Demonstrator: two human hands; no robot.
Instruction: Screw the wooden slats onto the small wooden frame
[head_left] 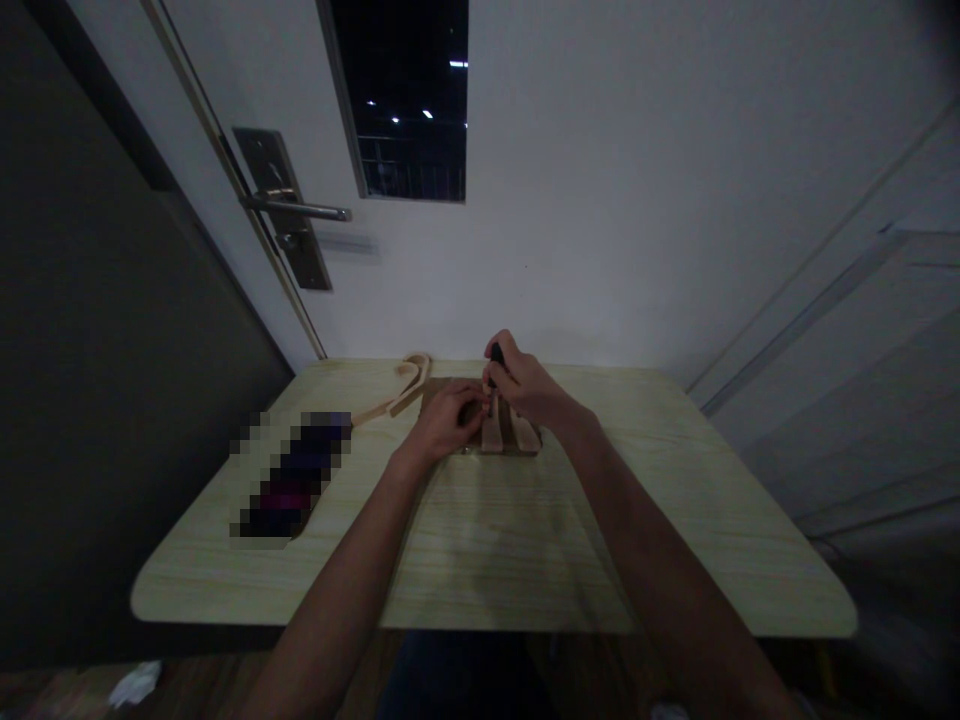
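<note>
Fingers of the right hand [534, 388] grip a black-handled tool [496, 354]; beneath them, a wooden piece [492, 435] lies on the bench [675, 510]. Left hand [448, 418] fingers curl beside it, grasp unclear. Working the tool seems in hand, calling next for steady bracing.

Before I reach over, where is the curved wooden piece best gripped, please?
Perhaps grip the curved wooden piece by its straight stem, from above-left: it curls at the far end, and the left hand is close on its right.
</note>
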